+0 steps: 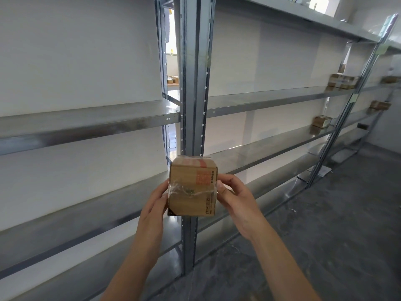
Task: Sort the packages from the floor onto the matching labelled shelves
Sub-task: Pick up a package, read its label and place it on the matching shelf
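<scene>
Box (192,187): brown, taped, held up near the grey post (195,83).
Left hand (155,205): pressed flat on its left side.
Right hand (235,199): fingers gripping its right side.
Shelves (86,124): far right ones hold small boxes (341,81).

A small brown cardboard box (192,187), sealed with clear tape and printed with an orange square, sits upright between my palms, raised before the grey metal shelving (271,97); similar boxes (342,81) rest far right.

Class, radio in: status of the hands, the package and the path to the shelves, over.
Left hand and right hand clamp cardboard box by its sides. Box held up before shelf upright. Nothing blocking.
</scene>
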`<action>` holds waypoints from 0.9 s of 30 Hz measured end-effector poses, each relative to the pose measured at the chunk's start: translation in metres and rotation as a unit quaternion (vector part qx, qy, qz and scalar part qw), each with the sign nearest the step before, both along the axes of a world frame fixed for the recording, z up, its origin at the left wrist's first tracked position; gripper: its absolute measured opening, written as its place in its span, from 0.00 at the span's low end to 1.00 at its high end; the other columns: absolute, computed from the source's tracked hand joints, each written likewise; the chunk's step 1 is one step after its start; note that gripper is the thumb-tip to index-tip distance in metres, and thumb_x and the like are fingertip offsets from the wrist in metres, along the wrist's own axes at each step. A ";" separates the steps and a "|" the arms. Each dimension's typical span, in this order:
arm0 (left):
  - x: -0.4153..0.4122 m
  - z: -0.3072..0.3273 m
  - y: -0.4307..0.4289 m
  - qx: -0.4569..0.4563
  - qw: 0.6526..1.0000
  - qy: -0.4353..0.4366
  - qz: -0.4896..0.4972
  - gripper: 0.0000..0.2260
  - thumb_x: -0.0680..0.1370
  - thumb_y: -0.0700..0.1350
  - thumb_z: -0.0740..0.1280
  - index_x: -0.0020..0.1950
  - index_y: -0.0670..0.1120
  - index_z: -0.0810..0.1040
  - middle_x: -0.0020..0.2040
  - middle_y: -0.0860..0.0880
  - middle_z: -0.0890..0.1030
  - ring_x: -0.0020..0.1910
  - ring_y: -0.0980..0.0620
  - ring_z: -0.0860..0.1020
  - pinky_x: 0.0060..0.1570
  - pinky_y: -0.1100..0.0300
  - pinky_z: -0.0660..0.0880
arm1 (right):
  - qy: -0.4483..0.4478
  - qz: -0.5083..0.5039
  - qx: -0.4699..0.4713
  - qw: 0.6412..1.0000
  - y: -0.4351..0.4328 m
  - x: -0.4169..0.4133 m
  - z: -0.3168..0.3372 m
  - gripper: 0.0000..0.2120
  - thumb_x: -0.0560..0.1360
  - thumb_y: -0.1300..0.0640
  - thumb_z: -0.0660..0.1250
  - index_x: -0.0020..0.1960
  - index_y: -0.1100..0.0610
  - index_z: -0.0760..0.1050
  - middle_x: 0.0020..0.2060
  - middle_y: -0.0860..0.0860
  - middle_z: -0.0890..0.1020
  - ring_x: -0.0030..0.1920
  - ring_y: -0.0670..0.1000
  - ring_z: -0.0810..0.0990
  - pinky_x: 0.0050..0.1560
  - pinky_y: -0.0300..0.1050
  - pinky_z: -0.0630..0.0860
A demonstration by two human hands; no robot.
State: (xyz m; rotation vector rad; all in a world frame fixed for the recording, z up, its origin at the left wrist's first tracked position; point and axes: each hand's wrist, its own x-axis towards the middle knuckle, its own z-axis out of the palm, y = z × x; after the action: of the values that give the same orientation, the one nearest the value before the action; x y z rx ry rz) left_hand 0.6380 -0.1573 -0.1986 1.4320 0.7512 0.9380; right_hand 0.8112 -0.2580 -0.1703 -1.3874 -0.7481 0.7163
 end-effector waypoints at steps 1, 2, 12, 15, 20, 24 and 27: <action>0.001 0.000 0.000 -0.015 1.000 0.000 -0.003 0.17 0.85 0.56 0.52 0.67 0.63 0.77 0.65 0.56 0.80 0.66 0.53 0.76 0.70 0.44 0.70 | 0.005 0.004 0.005 1.000 -0.001 0.002 -0.002 0.21 0.71 0.46 0.71 0.61 0.52 0.81 0.59 0.49 0.86 0.62 0.51 0.84 0.69 0.57 0.77; 0.002 0.000 0.000 -0.028 1.000 -0.004 -0.003 0.17 0.85 0.57 0.51 0.67 0.62 0.77 0.65 0.54 0.81 0.66 0.52 0.77 0.71 0.43 0.70 | 0.009 0.005 0.010 1.000 -0.001 0.003 -0.003 0.21 0.71 0.47 0.72 0.63 0.52 0.80 0.60 0.49 0.85 0.62 0.51 0.83 0.69 0.57 0.78; 0.008 0.006 -0.011 -0.062 0.997 -0.036 0.009 0.22 0.76 0.66 0.57 0.60 0.59 0.82 0.57 0.55 0.85 0.62 0.54 0.79 0.68 0.49 0.72 | -0.036 0.023 0.016 0.999 -0.011 0.010 -0.009 0.23 0.75 0.45 0.68 0.70 0.45 0.77 0.66 0.47 0.82 0.69 0.49 0.78 0.72 0.58 0.74; 0.011 0.008 -0.014 -0.076 0.996 -0.050 0.016 0.20 0.74 0.66 0.59 0.53 0.60 0.85 0.54 0.55 0.86 0.60 0.53 0.80 0.64 0.51 0.75 | -0.078 0.003 0.019 0.997 -0.010 0.006 -0.005 0.23 0.75 0.41 0.66 0.69 0.43 0.76 0.67 0.45 0.80 0.69 0.46 0.77 0.72 0.58 0.74; 0.012 0.003 -0.016 -0.065 0.996 -0.061 0.016 0.15 0.78 0.59 0.59 0.50 0.57 0.84 0.51 0.51 0.86 0.54 0.54 0.83 0.63 0.51 0.76 | -0.116 0.009 0.031 0.993 -0.014 0.006 0.001 0.25 0.74 0.43 0.67 0.70 0.45 0.76 0.67 0.45 0.80 0.68 0.43 0.78 0.72 0.56 0.74; 0.015 0.002 -0.015 -0.048 0.997 -0.055 0.026 0.14 0.82 0.56 0.58 0.55 0.53 0.82 0.51 0.52 0.85 0.56 0.50 0.82 0.62 0.49 0.77 | -0.131 0.010 0.029 0.991 -0.013 0.010 -0.003 0.23 0.74 0.44 0.68 0.69 0.41 0.76 0.67 0.42 0.80 0.67 0.40 0.78 0.71 0.55 0.75; 0.016 0.003 -0.014 -0.022 0.999 -0.045 0.020 0.15 0.82 0.58 0.57 0.58 0.55 0.81 0.54 0.53 0.85 0.58 0.50 0.81 0.64 0.45 0.76 | -0.113 0.023 0.029 0.993 -0.012 0.015 -0.010 0.20 0.78 0.47 0.69 0.69 0.36 0.76 0.68 0.41 0.79 0.69 0.41 0.77 0.69 0.52 0.78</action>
State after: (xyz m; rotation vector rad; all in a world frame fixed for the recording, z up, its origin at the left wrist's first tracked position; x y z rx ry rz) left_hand 0.6536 -0.1716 -0.1952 1.3312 0.7316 1.0055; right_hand 0.8261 -0.2703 -0.1803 -1.4172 -0.9745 0.5737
